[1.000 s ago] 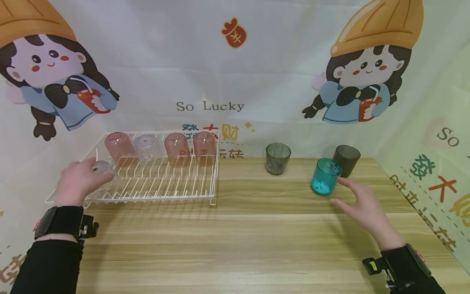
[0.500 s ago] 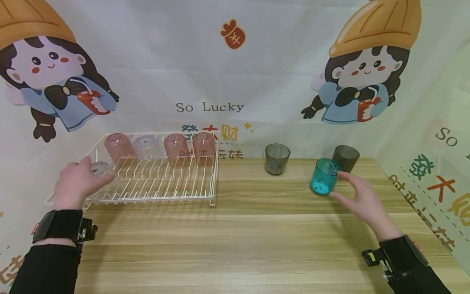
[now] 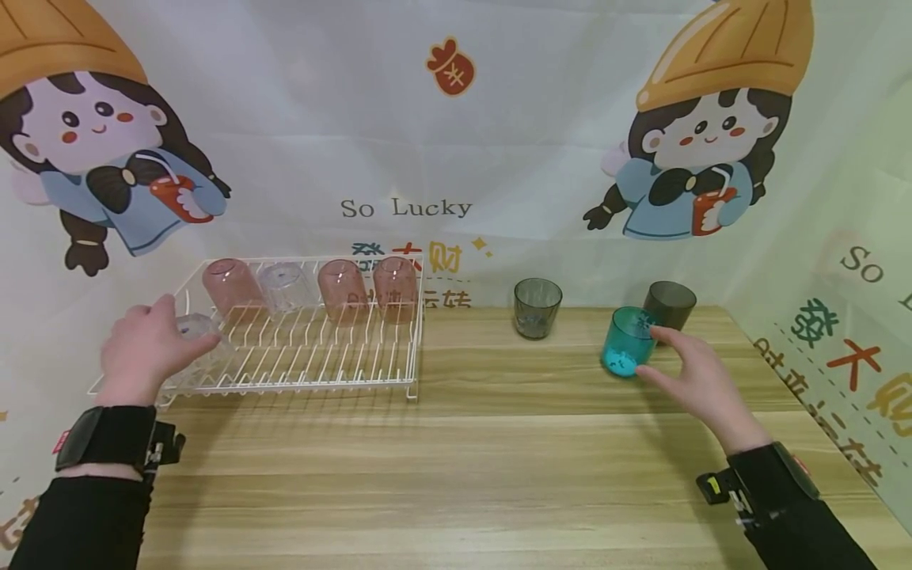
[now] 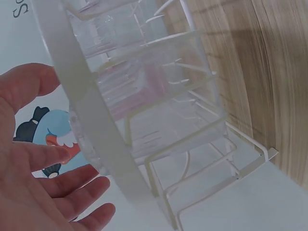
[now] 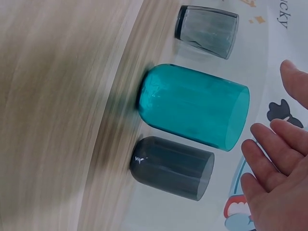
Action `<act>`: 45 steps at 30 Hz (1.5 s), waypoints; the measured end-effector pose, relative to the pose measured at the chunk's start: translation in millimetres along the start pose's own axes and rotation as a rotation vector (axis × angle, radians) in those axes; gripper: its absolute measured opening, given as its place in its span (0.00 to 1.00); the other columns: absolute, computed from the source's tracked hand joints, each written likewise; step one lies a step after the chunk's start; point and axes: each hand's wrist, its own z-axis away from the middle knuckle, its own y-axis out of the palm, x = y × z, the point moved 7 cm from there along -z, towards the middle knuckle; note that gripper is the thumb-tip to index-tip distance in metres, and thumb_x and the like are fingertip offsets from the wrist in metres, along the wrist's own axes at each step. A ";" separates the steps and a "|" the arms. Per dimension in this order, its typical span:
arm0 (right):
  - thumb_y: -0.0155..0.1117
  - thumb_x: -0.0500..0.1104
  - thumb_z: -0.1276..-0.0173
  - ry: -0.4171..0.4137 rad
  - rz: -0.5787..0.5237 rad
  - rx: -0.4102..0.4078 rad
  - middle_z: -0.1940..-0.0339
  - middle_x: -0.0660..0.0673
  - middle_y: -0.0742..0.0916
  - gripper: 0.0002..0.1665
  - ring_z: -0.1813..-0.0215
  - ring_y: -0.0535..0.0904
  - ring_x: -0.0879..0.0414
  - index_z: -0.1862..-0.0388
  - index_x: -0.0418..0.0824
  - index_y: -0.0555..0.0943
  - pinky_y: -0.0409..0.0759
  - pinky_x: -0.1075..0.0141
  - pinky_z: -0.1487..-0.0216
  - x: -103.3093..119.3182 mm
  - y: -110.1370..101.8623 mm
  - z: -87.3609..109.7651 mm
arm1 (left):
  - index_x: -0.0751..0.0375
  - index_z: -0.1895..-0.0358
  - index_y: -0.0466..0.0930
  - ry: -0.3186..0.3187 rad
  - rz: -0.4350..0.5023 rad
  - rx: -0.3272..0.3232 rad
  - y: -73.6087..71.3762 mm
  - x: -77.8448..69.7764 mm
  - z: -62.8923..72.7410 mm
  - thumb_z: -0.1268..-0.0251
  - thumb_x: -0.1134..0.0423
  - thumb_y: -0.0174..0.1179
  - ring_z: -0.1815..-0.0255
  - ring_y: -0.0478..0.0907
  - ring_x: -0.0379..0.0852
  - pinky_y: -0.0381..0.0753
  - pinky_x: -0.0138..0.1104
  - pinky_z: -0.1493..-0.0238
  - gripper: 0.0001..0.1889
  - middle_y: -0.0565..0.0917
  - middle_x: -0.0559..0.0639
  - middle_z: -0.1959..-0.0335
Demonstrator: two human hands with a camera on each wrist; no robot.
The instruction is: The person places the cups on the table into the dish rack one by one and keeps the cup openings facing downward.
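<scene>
In the head view, my left hand (image 3: 146, 348) is at the left end of a white wire rack (image 3: 321, 388), its thumb and index finger spread beside an upside-down clear glass (image 3: 195, 326). The left wrist view shows these fingers loosely bent near the glass's base; contact is unclear. My right hand (image 3: 701, 380) reaches toward an upright teal glass (image 3: 628, 344), with thumb and fingers apart. In the right wrist view, its fingers (image 5: 274, 149) lie just beyond the teal glass's rim, not wrapped around it. A dark grey glass (image 3: 673, 303) stands right behind the teal one.
Two pink glasses (image 3: 343, 289) stand upside down at the rack's back right. Further left are another pink glass (image 3: 231, 283) and a clear one (image 3: 285, 286). A grey-green tumbler (image 3: 537, 310) sits upright on the wooden table (image 3: 456, 475), near the printed backdrop (image 3: 541, 158).
My right hand has edged left, closer to the teal glass. The left hand has shifted very slightly left beside the clear glass. The glasses stay where they were.
</scene>
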 end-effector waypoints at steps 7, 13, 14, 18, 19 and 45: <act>0.67 0.46 0.38 -0.018 0.026 -0.002 0.38 0.26 0.75 0.38 0.39 0.68 0.30 0.34 0.28 0.67 0.66 0.37 0.40 1.1 0.5 -3.6 | 0.77 0.37 0.58 0.022 0.009 -0.048 -7.2 -9.0 4.5 0.43 0.42 0.58 0.53 0.62 0.73 0.68 0.64 0.62 0.43 0.66 0.80 0.49; 0.68 0.44 0.39 -0.032 0.054 -0.008 0.39 0.26 0.75 0.38 0.40 0.69 0.30 0.35 0.28 0.67 0.67 0.38 0.40 2.1 1.2 -6.6 | 0.77 0.33 0.55 0.017 0.010 -0.048 -8.4 -11.2 5.6 0.43 0.40 0.58 0.49 0.61 0.75 0.66 0.68 0.55 0.47 0.65 0.81 0.45; 0.68 0.44 0.39 -0.034 0.060 -0.009 0.39 0.26 0.75 0.38 0.40 0.69 0.30 0.35 0.28 0.67 0.67 0.38 0.40 2.7 1.4 -7.3 | 0.77 0.33 0.55 0.018 0.012 -0.046 -8.7 -12.0 6.2 0.43 0.40 0.58 0.48 0.60 0.76 0.66 0.69 0.54 0.48 0.65 0.81 0.45; 0.67 0.46 0.38 -0.039 0.079 -0.002 0.39 0.25 0.75 0.38 0.39 0.68 0.30 0.35 0.27 0.67 0.67 0.37 0.39 4.5 3.1 -10.5 | 0.76 0.34 0.57 0.050 0.026 -0.062 -11.0 -19.8 9.4 0.44 0.41 0.59 0.48 0.62 0.75 0.67 0.68 0.55 0.46 0.67 0.80 0.46; 0.67 0.46 0.38 -0.040 0.084 -0.001 0.39 0.25 0.75 0.38 0.39 0.68 0.30 0.35 0.27 0.67 0.67 0.38 0.39 4.9 3.6 -11.5 | 0.76 0.35 0.58 0.062 0.029 -0.069 -11.9 -22.1 10.2 0.44 0.42 0.59 0.49 0.63 0.75 0.68 0.67 0.56 0.45 0.68 0.80 0.46; 0.68 0.43 0.41 -0.051 0.159 0.007 0.40 0.26 0.76 0.38 0.40 0.70 0.31 0.35 0.28 0.68 0.68 0.39 0.39 9.0 10.4 -24.9 | 0.63 0.32 0.62 0.219 0.100 -0.173 -23.7 -70.0 34.9 0.51 0.50 0.69 0.51 0.69 0.73 0.70 0.63 0.60 0.43 0.72 0.76 0.48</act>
